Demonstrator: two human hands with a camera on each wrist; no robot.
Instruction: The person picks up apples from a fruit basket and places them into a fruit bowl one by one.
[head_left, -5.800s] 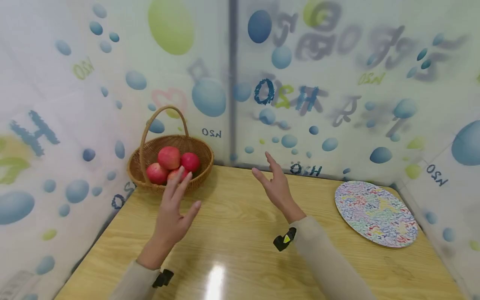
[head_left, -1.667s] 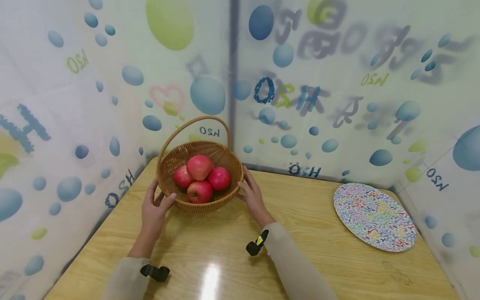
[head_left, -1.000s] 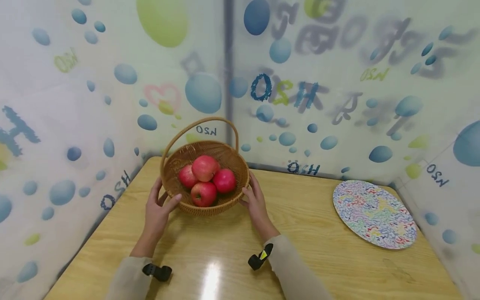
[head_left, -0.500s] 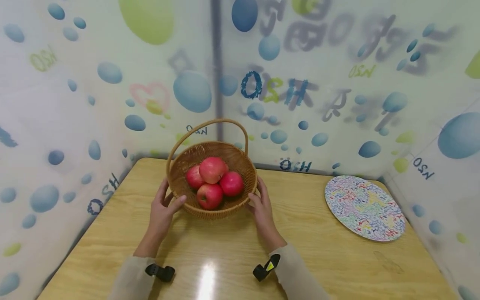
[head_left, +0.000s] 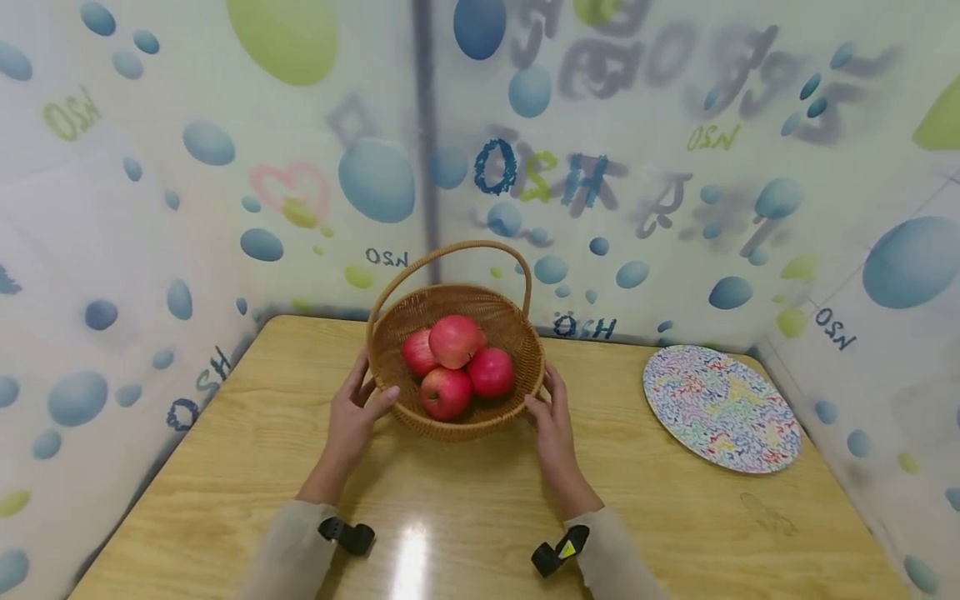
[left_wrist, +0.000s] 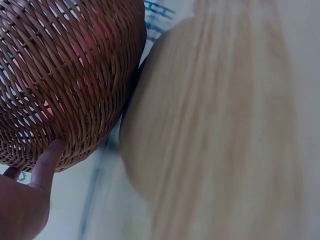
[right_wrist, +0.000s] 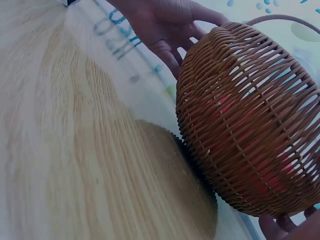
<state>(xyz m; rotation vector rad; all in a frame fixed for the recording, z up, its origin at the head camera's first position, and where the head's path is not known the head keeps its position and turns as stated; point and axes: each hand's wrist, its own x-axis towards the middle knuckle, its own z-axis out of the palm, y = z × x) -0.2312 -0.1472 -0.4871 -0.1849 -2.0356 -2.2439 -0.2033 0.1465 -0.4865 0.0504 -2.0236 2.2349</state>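
A brown wicker basket (head_left: 457, 431) with a tall arched handle is held between my two hands near the back middle of the table. Inside it lie several red apples (head_left: 456, 340), one on top of the others. My left hand (head_left: 352, 421) grips the left side, thumb at the front rim and fingers around the wall. On the opposite side my right hand (head_left: 553, 429) grips likewise, its thumb near the rim. Both wrist views show the woven outer wall close over the table, with a dark shadow alongside. The right wrist view shows the left hand (right_wrist: 165, 25) across the basket.
An oval plate or mat (head_left: 722, 408) with a multicoloured pattern lies at the right rear of the wooden table (head_left: 465, 508). Printed walls (head_left: 645, 133) with blue and green spots close in the back and both sides. A glare patch marks the table's front.
At first the basket stood at the back left and my hands were apart, holding nothing. They took it by both sides and carried it rightward. The head view has turned slightly right.
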